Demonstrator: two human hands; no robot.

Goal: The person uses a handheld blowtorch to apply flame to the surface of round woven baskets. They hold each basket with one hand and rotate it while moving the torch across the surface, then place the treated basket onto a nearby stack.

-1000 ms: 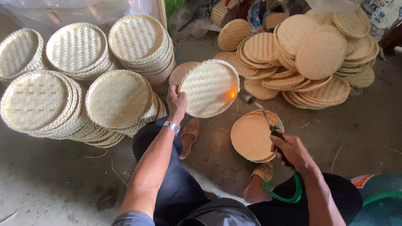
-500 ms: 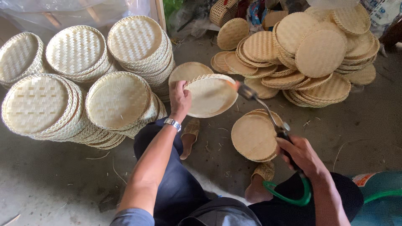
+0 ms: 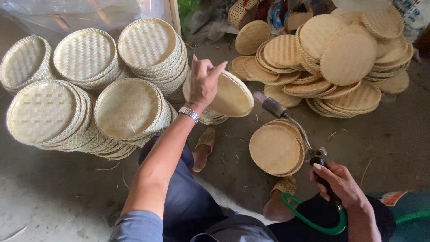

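A round woven bamboo tray (image 3: 230,96) is held up at centre frame, tilted, rim pinched by the left hand (image 3: 202,83); fingers are closed on the tray's near edge, thumb side up. A wristwatch (image 3: 189,114) is worn on that arm. The right hand (image 3: 340,181), lower right of frame, is wrapped tight round the handle of a gas torch (image 3: 291,125), w/ a green hose (image 3: 313,219) looping off below it. The torch nozzle (image 3: 273,107) is pointed up-left, just beside the tray's lower right rim, not touching as far as can be told. No flame is visible in this view.

Judged: loose fibres are being singed off the tray. For a clean pass, the tray should be kept turning in the fingers so no spot is dwelt on; nozzle kept near but apart from the weave, approx. the gap now shown. Fingers should be kept on the rim side away from the nozzle. Hose should be kept clear of the feet in woven sandals (image 3: 206,139).

A short stack of flat trays (image 3: 275,150) lies right of centre, under the torch tube. Paler rimmed tray stacks (image 3: 85,89) fill upper left; a browner pile (image 3: 340,58) sits upper right, well apart.
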